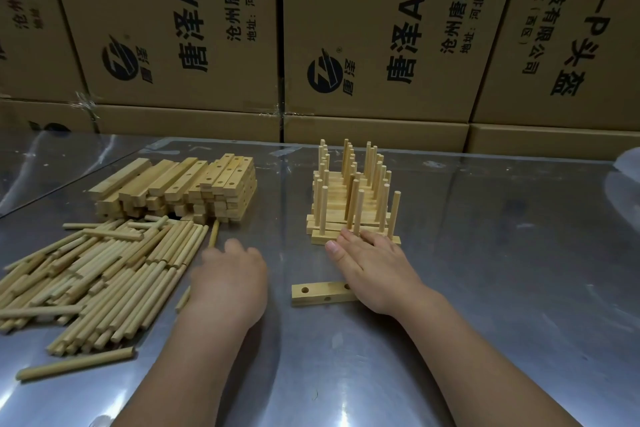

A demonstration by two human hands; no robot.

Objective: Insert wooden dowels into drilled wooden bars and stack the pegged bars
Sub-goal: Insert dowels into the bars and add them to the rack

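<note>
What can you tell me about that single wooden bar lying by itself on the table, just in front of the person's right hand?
The single bar is a short, pale, squared strip of what looks like light wood. It lies flat on the shiny metal table, apart from both piles. Two round drilled holes show on its top face and one on its near side; all are empty, with no dowels in yet. The right hand reaches over its right end and hides it, so contact is unclear.

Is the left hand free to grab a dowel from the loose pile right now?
Probably yes. The left hand sits at the right edge of the dowel pile, with nothing between them, and it looks empty, though blurred.
</note>
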